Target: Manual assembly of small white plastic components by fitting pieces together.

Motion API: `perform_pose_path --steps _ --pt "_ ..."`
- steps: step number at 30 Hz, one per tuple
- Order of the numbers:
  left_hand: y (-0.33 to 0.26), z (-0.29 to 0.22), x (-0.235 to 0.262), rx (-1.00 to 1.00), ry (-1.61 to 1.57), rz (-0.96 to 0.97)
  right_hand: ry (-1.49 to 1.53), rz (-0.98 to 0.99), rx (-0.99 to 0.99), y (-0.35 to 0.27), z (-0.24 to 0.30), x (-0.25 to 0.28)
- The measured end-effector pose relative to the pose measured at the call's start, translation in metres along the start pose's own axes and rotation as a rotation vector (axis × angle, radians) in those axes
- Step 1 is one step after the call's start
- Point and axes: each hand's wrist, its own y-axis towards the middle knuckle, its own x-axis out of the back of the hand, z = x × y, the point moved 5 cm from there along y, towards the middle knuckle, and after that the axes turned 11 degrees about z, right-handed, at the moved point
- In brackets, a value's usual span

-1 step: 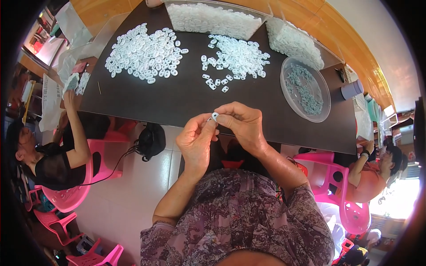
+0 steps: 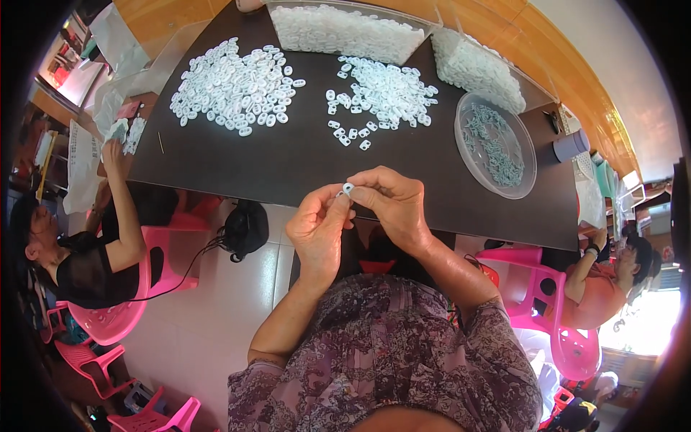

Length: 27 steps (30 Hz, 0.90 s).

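My left hand (image 2: 317, 230) and my right hand (image 2: 392, 205) meet just past the near edge of the dark table. The right fingertips pinch a small white oval plastic piece (image 2: 348, 188) with a dark hole. Against it my left thumb and fingers are closed too, with a whitish bit showing at their tips; the fingers hide most of it. Beyond my hands lies a loose heap of white two-hole oval pieces (image 2: 392, 93). To its left spreads a larger heap of similar white pieces (image 2: 234, 86).
A round clear tray (image 2: 531, 162) at the right holds small grey-green parts. Behind the heaps stand two clear bins, one left (image 2: 281, 36) and one right (image 2: 529, 104), full of white pieces. A purple-grey cup (image 2: 571, 146) is far right. People sit at both sides on pink chairs.
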Motion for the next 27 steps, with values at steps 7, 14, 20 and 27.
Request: perform_pose_path --steps 7,14,20,27 --pt "0.003 0.006 -0.002 -0.036 -0.047 0.025 -0.241 -0.036 0.079 -0.003 0.01 -0.001" --pt "0.005 0.011 -0.008 0.011 -0.033 0.08 -0.138 -0.035 0.002 -0.006 0.006 0.007" --pt "0.004 0.011 -0.011 0.028 -0.076 0.061 -0.229 -0.034 0.11 -0.009 0.001 0.008" --pt "0.004 0.008 -0.017 0.041 -0.112 0.002 -0.464 -0.086 0.317 -0.019 0.014 0.009"
